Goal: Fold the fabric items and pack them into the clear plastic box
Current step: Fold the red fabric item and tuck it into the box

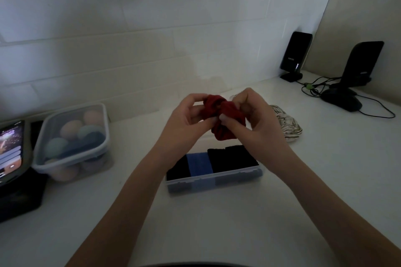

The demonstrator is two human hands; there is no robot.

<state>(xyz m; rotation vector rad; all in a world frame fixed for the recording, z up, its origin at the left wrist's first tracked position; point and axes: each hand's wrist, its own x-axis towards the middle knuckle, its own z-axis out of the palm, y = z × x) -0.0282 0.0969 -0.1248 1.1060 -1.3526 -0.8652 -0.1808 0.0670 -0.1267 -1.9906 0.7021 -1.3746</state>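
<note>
White counter (217,223): both hands (186,123) (253,121) pinching one red fabric (221,115); clear box (213,182) holds maybe four folded pieces

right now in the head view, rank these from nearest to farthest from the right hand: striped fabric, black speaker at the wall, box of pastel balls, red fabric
1. red fabric, pinched in the right hand itself
2. striped fabric, just right of that hand on the counter
3. black speaker, back right by the wall
4. box of pastel balls, far left
</note>
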